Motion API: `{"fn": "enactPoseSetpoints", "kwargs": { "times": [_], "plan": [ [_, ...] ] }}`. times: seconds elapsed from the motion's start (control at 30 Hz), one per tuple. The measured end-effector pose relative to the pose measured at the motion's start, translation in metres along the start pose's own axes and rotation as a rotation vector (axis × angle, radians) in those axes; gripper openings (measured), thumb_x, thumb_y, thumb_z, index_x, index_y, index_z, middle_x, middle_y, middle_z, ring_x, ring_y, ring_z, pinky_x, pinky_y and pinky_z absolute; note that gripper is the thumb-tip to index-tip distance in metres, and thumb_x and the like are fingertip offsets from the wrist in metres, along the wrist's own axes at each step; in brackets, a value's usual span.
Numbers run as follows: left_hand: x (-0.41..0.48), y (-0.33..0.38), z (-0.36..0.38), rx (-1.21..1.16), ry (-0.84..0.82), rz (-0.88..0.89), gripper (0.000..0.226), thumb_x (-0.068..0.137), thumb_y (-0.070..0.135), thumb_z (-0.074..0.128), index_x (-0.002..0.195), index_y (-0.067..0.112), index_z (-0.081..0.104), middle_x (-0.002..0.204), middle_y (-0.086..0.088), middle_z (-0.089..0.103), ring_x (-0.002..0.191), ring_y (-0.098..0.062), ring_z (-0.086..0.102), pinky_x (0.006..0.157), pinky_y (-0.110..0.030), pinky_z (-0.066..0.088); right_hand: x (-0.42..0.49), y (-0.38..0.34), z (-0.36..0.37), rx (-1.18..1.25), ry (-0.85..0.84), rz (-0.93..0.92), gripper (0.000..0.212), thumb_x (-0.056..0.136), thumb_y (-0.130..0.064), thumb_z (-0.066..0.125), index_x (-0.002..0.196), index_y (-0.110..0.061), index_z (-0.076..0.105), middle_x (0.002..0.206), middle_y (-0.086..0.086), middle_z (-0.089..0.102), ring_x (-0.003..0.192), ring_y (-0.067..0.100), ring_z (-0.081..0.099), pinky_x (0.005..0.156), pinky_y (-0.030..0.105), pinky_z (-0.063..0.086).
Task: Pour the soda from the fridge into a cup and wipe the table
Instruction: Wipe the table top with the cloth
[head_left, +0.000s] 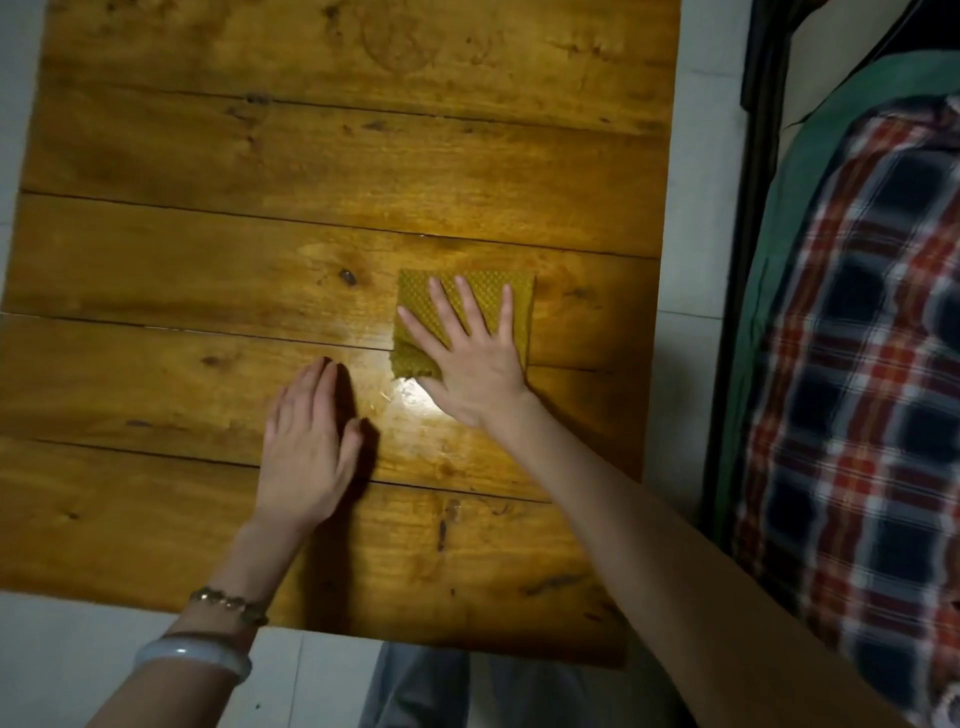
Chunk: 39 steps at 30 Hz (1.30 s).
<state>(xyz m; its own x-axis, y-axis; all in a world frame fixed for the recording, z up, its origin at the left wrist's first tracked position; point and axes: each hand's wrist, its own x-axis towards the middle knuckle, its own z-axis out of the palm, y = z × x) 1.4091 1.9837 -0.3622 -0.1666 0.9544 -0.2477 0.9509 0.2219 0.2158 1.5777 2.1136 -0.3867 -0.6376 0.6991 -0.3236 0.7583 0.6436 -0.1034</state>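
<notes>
Yellow-green waffle cloth (485, 291) lies under the right hand (475, 358), whose fingers are spread straight and press it flat on the wooden tabletop (260, 156), probably so the whole palm bears on it for wiping. The left hand (306, 452) rests open beside it, fingers together, gripping nothing and likely steadying the body. A glossy patch (415, 400) shines just under the right palm; whether it is wet or only glare I cannot tell. No cup or soda container is in view, so the pouring step cannot be judged. Plaid fabric (857, 364) lies off the right edge.
</notes>
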Motion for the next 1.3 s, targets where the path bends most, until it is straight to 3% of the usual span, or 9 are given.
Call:
{"fn": "enactPoseSetpoints", "kwargs": {
  "times": [0.13, 0.27, 0.43, 0.6, 0.73, 0.87, 0.97, 1.1, 1.3],
  "plan": [
    [-0.006, -0.017, -0.006, 0.040, -0.030, -0.004, 0.067, 0.091, 0.043, 0.029, 0.146, 0.005, 0.025, 0.151, -0.018, 0.027, 0.138, -0.035, 0.025, 0.113, -0.050, 0.016, -0.025, -0.009, 0.007, -0.039, -0.025, -0.155, 0.074, 0.089, -0.064, 0.029, 0.147, -0.036, -0.007, 0.156, 0.006, -0.015, 0.142, 0.034, -0.016, 0.106, 0.067, -0.013],
    [-0.023, -0.012, 0.000, 0.070, -0.172, 0.004, 0.084, 0.084, 0.068, 0.027, 0.151, 0.019, 0.013, 0.156, -0.011, 0.016, 0.143, -0.028, 0.015, 0.112, -0.055, 0.011, -0.109, 0.000, 0.035, -0.066, -0.129, -0.399, 0.093, 0.076, -0.060, 0.055, 0.147, -0.035, 0.000, 0.156, 0.007, -0.008, 0.143, 0.034, -0.008, 0.105, 0.068, -0.007],
    [-0.036, -0.009, 0.011, 0.122, -0.280, 0.015, 0.102, 0.070, 0.088, 0.021, 0.150, 0.031, -0.005, 0.158, -0.005, 0.003, 0.145, -0.027, 0.004, 0.112, -0.061, 0.008, -0.142, 0.063, 0.043, -0.049, -0.056, -0.265, 0.106, 0.058, -0.043, 0.072, 0.146, -0.039, 0.013, 0.156, 0.003, 0.008, 0.142, 0.029, 0.005, 0.105, 0.069, 0.007],
    [-0.035, -0.010, 0.014, 0.084, -0.282, 0.012, 0.105, 0.067, 0.089, 0.023, 0.150, 0.031, -0.005, 0.158, -0.004, 0.000, 0.144, -0.027, 0.001, 0.110, -0.063, 0.007, -0.049, 0.052, 0.015, 0.004, 0.010, -0.034, 0.089, 0.076, -0.056, 0.058, 0.147, -0.037, 0.008, 0.157, 0.009, 0.006, 0.143, 0.036, 0.004, 0.103, 0.072, 0.002],
    [-0.034, -0.011, 0.013, 0.024, -0.264, 0.004, 0.103, 0.066, 0.087, 0.030, 0.149, 0.033, -0.001, 0.159, 0.002, 0.001, 0.145, -0.021, -0.003, 0.112, -0.057, 0.001, 0.002, -0.017, -0.002, -0.054, -0.043, -0.117, 0.076, 0.089, -0.065, 0.028, 0.146, -0.036, -0.012, 0.155, 0.006, -0.019, 0.141, 0.034, -0.019, 0.104, 0.069, -0.013],
    [-0.032, -0.018, 0.000, -0.199, -0.166, -0.084, 0.083, 0.081, 0.066, 0.037, 0.149, 0.027, 0.012, 0.157, 0.001, 0.010, 0.145, -0.022, 0.008, 0.113, -0.048, 0.010, -0.058, -0.035, 0.023, -0.069, -0.084, -0.417, 0.087, 0.078, -0.060, 0.053, 0.148, -0.035, 0.006, 0.158, 0.007, -0.001, 0.144, 0.033, -0.005, 0.104, 0.070, -0.008],
    [-0.033, -0.034, -0.008, -0.167, -0.088, -0.126, 0.075, 0.086, 0.055, 0.037, 0.148, 0.019, 0.018, 0.156, -0.005, 0.015, 0.143, -0.024, 0.011, 0.114, -0.043, 0.007, -0.114, -0.010, 0.040, -0.113, -0.089, -0.506, 0.099, 0.063, -0.053, 0.067, 0.146, -0.036, 0.017, 0.156, 0.004, 0.011, 0.143, 0.030, 0.007, 0.105, 0.067, 0.001],
    [-0.035, -0.049, -0.009, -0.124, -0.085, -0.095, 0.078, 0.085, 0.058, 0.027, 0.149, 0.015, 0.019, 0.157, -0.008, 0.016, 0.144, -0.025, 0.011, 0.114, -0.042, 0.004, -0.091, 0.029, 0.030, -0.115, -0.021, -0.354, 0.105, 0.054, -0.048, 0.072, 0.144, -0.038, 0.019, 0.155, 0.003, 0.013, 0.141, 0.030, 0.011, 0.104, 0.067, 0.004],
    [-0.043, -0.073, -0.005, -0.158, -0.006, -0.151, 0.063, 0.091, 0.039, 0.028, 0.145, 0.006, 0.026, 0.152, -0.015, 0.026, 0.138, -0.031, 0.023, 0.112, -0.050, 0.019, 0.046, -0.039, -0.008, -0.037, -0.013, -0.007, 0.070, 0.088, -0.063, 0.025, 0.145, -0.039, -0.007, 0.157, 0.004, -0.011, 0.143, 0.032, -0.011, 0.103, 0.068, -0.011]
  ]
}}
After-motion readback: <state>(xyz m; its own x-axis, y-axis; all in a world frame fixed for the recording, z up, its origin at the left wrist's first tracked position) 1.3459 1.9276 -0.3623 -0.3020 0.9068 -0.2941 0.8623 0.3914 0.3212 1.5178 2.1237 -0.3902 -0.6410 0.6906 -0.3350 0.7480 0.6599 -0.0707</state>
